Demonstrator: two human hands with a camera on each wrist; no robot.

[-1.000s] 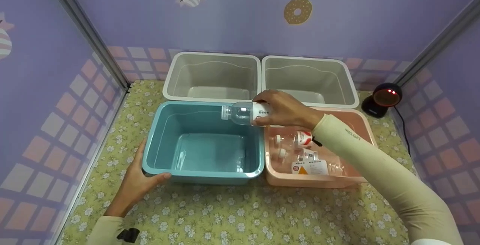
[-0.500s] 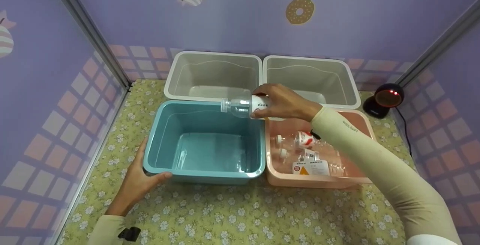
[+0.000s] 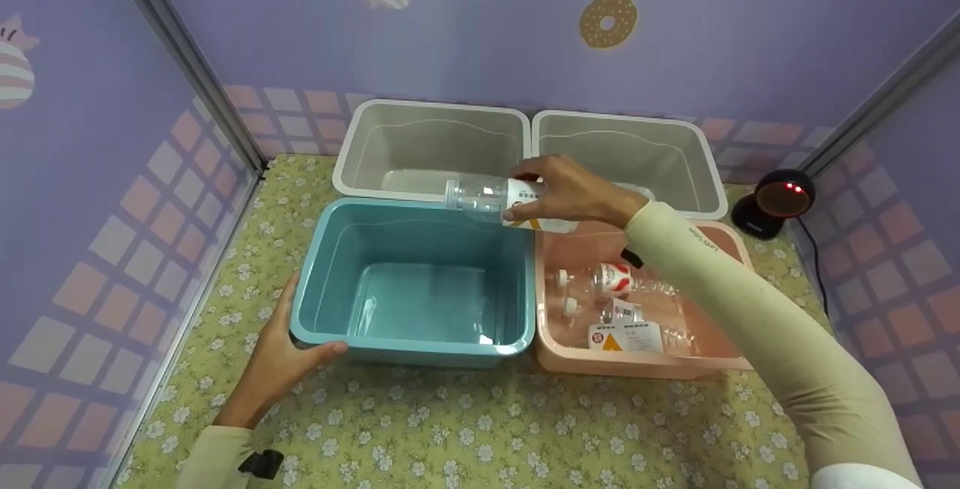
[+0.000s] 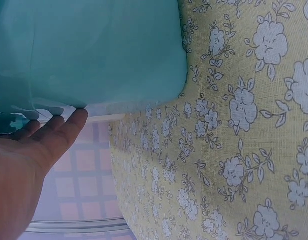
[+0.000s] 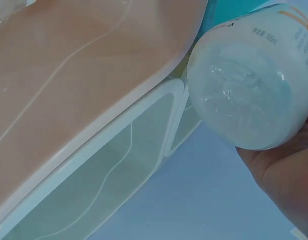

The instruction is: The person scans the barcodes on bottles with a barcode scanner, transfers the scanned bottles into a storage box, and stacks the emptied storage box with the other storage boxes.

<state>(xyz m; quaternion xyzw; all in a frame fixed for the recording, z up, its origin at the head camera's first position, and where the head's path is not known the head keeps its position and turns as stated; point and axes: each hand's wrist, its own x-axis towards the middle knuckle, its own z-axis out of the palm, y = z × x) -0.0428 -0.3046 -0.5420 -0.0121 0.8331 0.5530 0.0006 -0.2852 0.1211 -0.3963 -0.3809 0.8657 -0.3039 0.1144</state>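
Observation:
In the head view my right hand (image 3: 566,189) grips a clear plastic bottle (image 3: 476,195) around its white label. The bottle lies on its side in the air above the back right corner of the blue bin (image 3: 412,349), its neck pointing left. Its round base faces the right wrist view (image 5: 239,97). My left hand (image 3: 281,358) straddles the blue bin's front left corner, with the thumb along the front and the fingers against the left side. From the left wrist, those fingers (image 4: 68,130) look fairly straight against the bin's wall. Several clear bottles (image 3: 615,279) lie in the pink bin (image 3: 637,367).
Two grey bins (image 3: 442,118) stand side by side behind the blue and pink ones, against the purple wall (image 3: 480,31). A black scanner with red lights (image 3: 772,204) stands at the right, its cable trailing forward. Flowered cloth (image 3: 450,421) covers the table.
My right hand has moved slightly up and back with the bottle. The bottle has rolled, bringing an orange mark on its label into sight. My left hand stays at the bin's corner.

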